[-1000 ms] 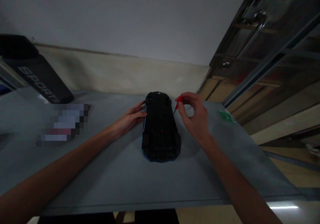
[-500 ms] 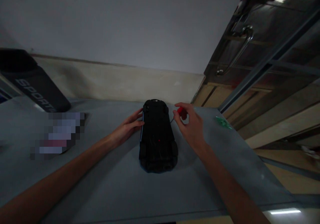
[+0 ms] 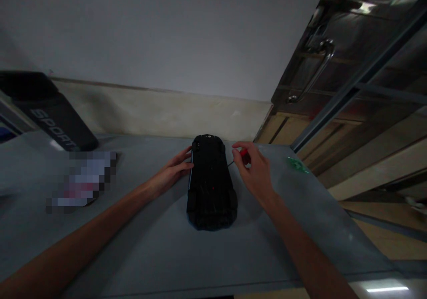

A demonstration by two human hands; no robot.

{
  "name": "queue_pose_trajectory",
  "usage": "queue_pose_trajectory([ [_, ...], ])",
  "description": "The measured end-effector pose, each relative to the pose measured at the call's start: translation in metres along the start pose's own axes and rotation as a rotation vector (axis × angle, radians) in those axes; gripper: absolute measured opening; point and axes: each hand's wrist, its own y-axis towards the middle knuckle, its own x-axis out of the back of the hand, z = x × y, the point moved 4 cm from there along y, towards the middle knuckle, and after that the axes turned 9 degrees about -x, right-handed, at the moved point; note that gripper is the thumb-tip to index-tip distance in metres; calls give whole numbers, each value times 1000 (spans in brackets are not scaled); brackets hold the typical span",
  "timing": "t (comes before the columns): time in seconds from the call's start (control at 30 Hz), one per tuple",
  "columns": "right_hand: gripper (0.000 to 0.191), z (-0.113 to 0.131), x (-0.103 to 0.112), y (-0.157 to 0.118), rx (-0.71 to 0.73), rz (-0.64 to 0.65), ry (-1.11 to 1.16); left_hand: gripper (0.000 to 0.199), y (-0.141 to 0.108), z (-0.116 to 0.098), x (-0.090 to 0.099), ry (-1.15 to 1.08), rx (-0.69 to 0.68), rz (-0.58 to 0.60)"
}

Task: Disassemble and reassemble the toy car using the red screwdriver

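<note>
A black toy car (image 3: 211, 183) lies upside down on the grey table (image 3: 160, 254), its wheels at the corners. My left hand (image 3: 171, 170) rests against its left side, with the fingers on the edge and nothing else visibly in them. To the right of the car, my right hand (image 3: 253, 168) is closed on a red-handled screwdriver (image 3: 244, 152). Its thin dark shaft points left to the car's right side; whether the tip touches it I cannot tell.
A black box marked SPORT (image 3: 56, 117) leans at the left. Near it lies a blurred-out flat item (image 3: 86, 179). Green crumpled plastic (image 3: 296, 164) is on the right of the table. A wall stands behind, and a metal frame (image 3: 333, 108) rises at the right.
The view has shifted slightly, so the box and flat item appear a little further right. The screwdriver handle sits slightly lower between my right fingers. My left hand stays on the car.
</note>
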Motion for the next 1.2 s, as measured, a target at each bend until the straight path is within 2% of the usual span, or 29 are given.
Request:
queue_pose_trajectory([
  [0.1, 23, 1, -1, -2, 25, 31, -13, 93, 0, 0, 0, -9, -1, 2],
  [0.2, 34, 2, -2, -1, 58, 7, -32, 91, -1, -1, 0, 3, 16, -3],
  [0.43, 25, 3, -1, 1, 11, 13, -64, 89, 0, -2, -3, -10, 4, 15],
  [0.6, 43, 5, 1, 1, 17, 38, -41, 91, -1, -4, -2, -4, -3, 11],
  [0.67, 39, 5, 0, 1, -12, 38, -43, 92, -1, -3, -1, -5, 1, 12],
  [0.8, 19, 4, 0, 1, -68, 32, -66, 94, 1, -2, -3, -8, -22, 29],
  [0.87, 22, 5, 1, 1, -64, 24, -73, 91, 1, -3, -4, 2, -32, 38],
  [1.0, 41, 4, 1, 3, -35, 49, -49, 91, 0, -5, -3, 16, 6, 5],
  [1.2, 19, 6, -1, 3, -18, 53, -59, 93, 1, -6, -5, -25, -8, 26],
])
